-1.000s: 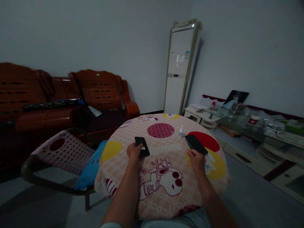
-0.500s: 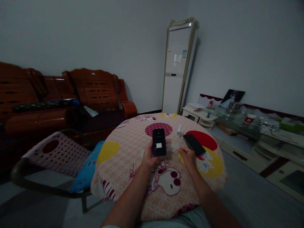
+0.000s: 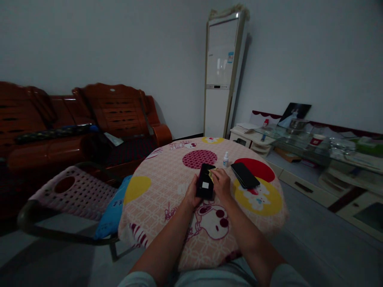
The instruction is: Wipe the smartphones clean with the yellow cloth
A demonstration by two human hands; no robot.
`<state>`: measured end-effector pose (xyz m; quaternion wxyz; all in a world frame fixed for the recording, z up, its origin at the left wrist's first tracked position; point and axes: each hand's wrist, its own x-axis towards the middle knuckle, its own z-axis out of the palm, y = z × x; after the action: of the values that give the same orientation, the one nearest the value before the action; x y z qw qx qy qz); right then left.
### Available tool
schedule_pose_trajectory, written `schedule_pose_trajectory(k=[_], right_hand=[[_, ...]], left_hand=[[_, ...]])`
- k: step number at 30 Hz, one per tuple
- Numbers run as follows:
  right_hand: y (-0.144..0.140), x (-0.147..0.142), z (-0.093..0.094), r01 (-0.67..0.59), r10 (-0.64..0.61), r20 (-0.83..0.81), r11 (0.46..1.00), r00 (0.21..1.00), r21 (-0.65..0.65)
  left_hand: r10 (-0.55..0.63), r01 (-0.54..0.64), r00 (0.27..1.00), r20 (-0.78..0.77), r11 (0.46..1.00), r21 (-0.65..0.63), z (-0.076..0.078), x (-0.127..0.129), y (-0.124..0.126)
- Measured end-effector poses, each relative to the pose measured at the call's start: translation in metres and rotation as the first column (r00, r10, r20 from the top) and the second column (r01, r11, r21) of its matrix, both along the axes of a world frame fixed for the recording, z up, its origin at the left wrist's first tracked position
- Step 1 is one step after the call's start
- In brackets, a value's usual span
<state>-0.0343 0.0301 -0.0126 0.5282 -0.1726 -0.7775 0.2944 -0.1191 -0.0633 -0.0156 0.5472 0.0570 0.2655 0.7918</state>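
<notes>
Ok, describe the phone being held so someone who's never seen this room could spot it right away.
Find the round table with the cartoon cloth. Above its middle, the left hand holds a dark phone and the right hand presses a small yellowish thing to it. It bears a white sticker; the other phone lies flat and bare on the red circle.

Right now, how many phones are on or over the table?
2. One phone is held in the left hand, the right hand touching it. The second phone lies on the table, right of the small bottle.
</notes>
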Motion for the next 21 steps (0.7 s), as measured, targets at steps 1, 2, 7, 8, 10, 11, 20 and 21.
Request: schedule_pose_trajectory(k=[1, 2, 7, 8, 10, 11, 20, 21], right_hand=[[-0.001, 0.002, 0.000, 0.029, -0.030, 0.020, 0.997, 0.999, 0.066], [0.000, 0.004, -0.001, 0.053, -0.058, 0.038, 0.992, 0.998, 0.119], [0.002, 0.007, -0.006, 0.077, -0.101, 0.079, 0.962, 0.992, 0.262], [0.003, 0.007, -0.007, 0.084, -0.108, 0.076, 0.959, 0.991, 0.270], [0.004, 0.007, -0.009, 0.103, -0.123, 0.059, 0.957, 0.991, 0.270], [0.006, 0.007, -0.010, 0.113, -0.130, 0.049, 0.958, 0.990, 0.264], [0.005, 0.010, -0.003, 0.130, -0.141, 0.012, 0.942, 0.990, 0.311], [0.001, 0.010, -0.002, 0.104, -0.120, 0.029, 0.939, 0.992, 0.326]], left_hand=[[-0.009, 0.009, 1.000, 0.009, 1.000, 0.004, 0.000, 0.001, 0.000], [-0.017, 0.017, 1.000, 0.016, 1.000, 0.004, -0.001, 0.001, 0.000], [-0.024, 0.024, 1.000, 0.019, 1.000, -0.006, -0.001, 0.001, 0.000], [-0.021, 0.022, 1.000, 0.023, 1.000, -0.009, 0.000, 0.000, -0.001], [-0.023, 0.024, 0.999, 0.035, 1.000, -0.019, 0.002, 0.001, -0.001], [-0.030, 0.031, 0.999, 0.039, 0.999, -0.026, 0.003, 0.001, -0.001], [-0.117, 0.111, 0.992, -0.041, 0.984, -0.139, -0.004, 0.002, 0.001], [-0.102, 0.094, 0.994, -0.048, 0.984, -0.149, -0.005, 0.002, 0.002]])
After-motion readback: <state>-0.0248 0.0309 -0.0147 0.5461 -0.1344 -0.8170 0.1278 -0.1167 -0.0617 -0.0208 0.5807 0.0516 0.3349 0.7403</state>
